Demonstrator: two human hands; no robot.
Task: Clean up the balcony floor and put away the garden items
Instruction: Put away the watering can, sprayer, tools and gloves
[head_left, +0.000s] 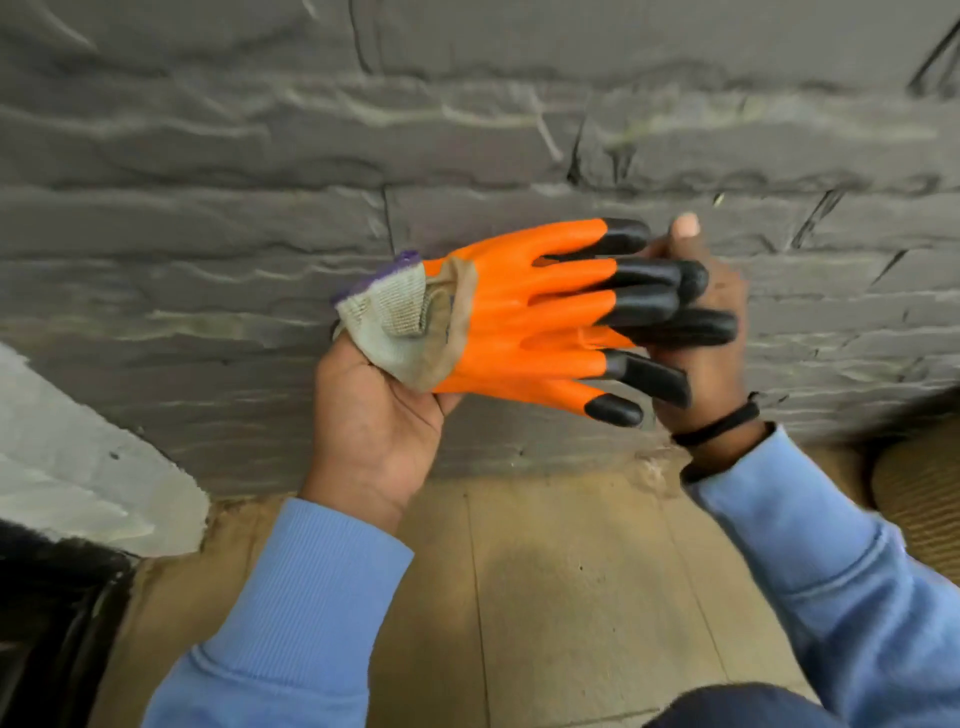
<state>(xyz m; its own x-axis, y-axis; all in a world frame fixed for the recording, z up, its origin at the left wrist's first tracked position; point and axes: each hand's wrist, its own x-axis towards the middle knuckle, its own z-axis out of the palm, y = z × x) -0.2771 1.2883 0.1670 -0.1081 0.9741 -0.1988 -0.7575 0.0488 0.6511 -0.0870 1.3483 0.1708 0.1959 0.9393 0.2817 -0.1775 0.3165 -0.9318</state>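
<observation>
A pair of orange garden gloves (524, 322) with black claw fingertips and grey knit cuffs is held in front of me, stacked flat together. My left hand (382, 421) grips them at the cuff end, palm up, with its fingers hidden beneath. My right hand (711, 332) sits behind the black fingertips with its fingers upright against them. A black band circles the right wrist. Both arms wear light blue sleeves.
A grey stone-pattern wall (260, 156) fills the view straight ahead. Tan floor tiles (561, 597) lie below. A pale concrete slab (78, 467) and a dark frame (57, 623) stand at the left. A woven brown object (919, 493) sits at the right edge.
</observation>
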